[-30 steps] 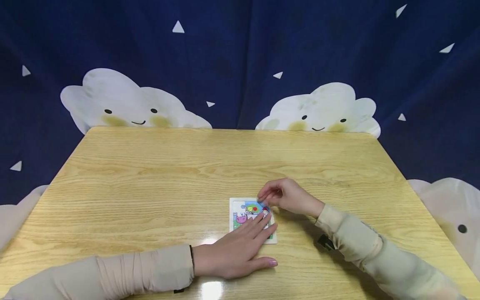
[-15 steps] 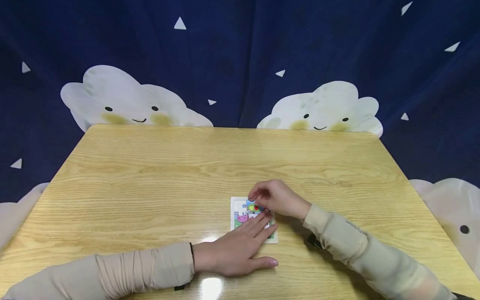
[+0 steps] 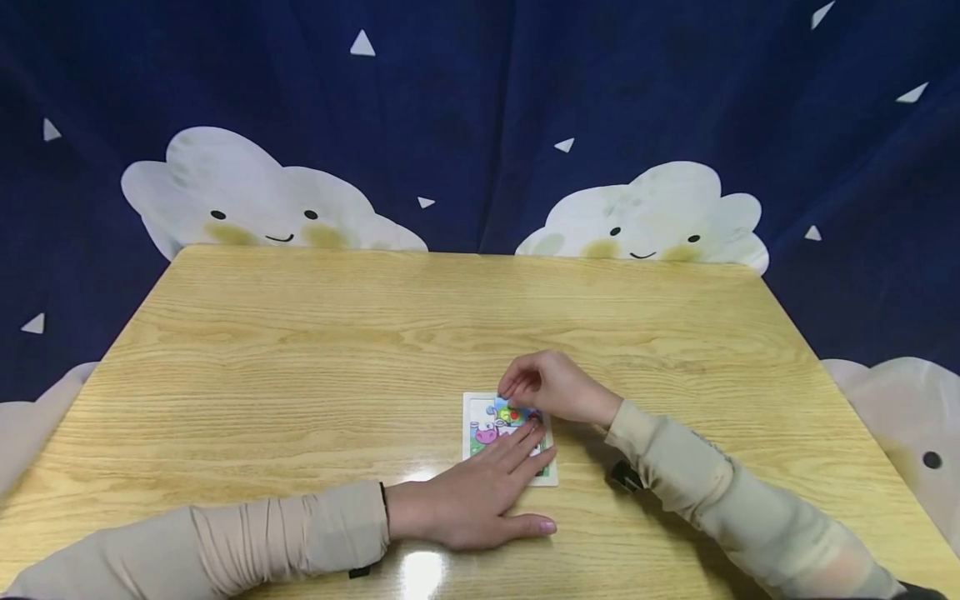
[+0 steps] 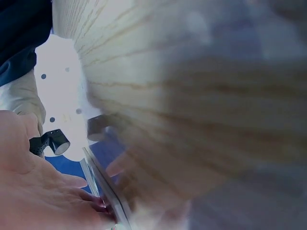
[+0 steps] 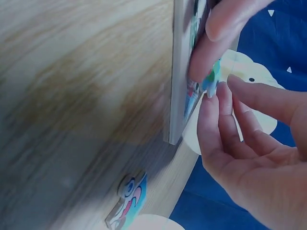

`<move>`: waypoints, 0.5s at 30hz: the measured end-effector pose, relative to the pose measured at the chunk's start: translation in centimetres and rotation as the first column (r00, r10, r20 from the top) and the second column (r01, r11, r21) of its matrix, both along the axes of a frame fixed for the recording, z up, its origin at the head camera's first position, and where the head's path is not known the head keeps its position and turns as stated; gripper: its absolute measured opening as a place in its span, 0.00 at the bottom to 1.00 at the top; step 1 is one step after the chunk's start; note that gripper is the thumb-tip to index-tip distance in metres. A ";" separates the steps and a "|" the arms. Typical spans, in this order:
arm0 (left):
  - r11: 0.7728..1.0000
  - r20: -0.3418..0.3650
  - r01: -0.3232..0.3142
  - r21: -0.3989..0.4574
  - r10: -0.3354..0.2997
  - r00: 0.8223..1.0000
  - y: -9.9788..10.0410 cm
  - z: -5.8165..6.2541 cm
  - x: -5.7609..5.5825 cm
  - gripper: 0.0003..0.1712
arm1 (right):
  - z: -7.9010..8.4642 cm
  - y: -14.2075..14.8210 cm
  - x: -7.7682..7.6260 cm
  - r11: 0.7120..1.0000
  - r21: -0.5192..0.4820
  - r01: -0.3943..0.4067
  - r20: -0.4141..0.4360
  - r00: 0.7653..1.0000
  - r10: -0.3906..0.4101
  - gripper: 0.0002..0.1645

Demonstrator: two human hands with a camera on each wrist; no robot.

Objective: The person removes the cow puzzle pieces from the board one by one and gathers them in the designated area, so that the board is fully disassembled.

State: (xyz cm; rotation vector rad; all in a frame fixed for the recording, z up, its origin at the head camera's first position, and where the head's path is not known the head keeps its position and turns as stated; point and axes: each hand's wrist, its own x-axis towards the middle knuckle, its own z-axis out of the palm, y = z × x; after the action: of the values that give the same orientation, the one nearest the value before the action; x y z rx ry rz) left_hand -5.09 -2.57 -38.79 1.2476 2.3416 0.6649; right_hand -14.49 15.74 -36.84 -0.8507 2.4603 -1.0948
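Observation:
A square wooden jigsaw puzzle with a white frame point(image 3: 467, 425) and a cow picture lies on the table. My left hand point(image 3: 480, 502) lies over its lower part with straight fingers resting on the picture. At the top edge, my right hand point(image 3: 561, 388) pinches a blue-and-green puzzle piece point(image 5: 211, 80) between thumb and fingertips, tilted above the board. In the left wrist view the board's edge point(image 4: 104, 184) shows beside the left palm point(image 4: 38, 191). My left fingers hide much of the picture.
A loose puzzle piece point(image 5: 130, 201) lies on the wooden table point(image 3: 315, 358) beside the board, seen in the right wrist view. Behind the table hangs a dark blue curtain point(image 3: 450, 100) with clouds and white triangles.
My right hand has moved left along the board's top edge, then stayed nearly in place with its piece over the picture. The left hand has kept its place on the board.

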 end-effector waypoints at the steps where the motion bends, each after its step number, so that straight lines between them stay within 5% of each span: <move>1: 1.000 0.005 0.000 0.003 0.000 1.000 0.0 0.0 0.0 0.46 | 0.0 0.0 0.0 1.000 -0.010 0.003 0.009 1.000 -0.003 0.05; 15: 1.000 -0.019 0.001 -0.001 -0.001 1.000 0.0 0.1 0.1 0.46 | -0.1 -0.2 0.3 0.999 -0.035 0.032 0.070 0.997 -0.030 0.07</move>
State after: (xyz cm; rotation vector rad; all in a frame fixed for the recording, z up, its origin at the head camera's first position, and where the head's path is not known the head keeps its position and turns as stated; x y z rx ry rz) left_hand -4.98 -2.54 -38.66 1.2592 2.3562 0.6541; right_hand -14.18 15.52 -36.95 -0.7739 2.4115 -1.1626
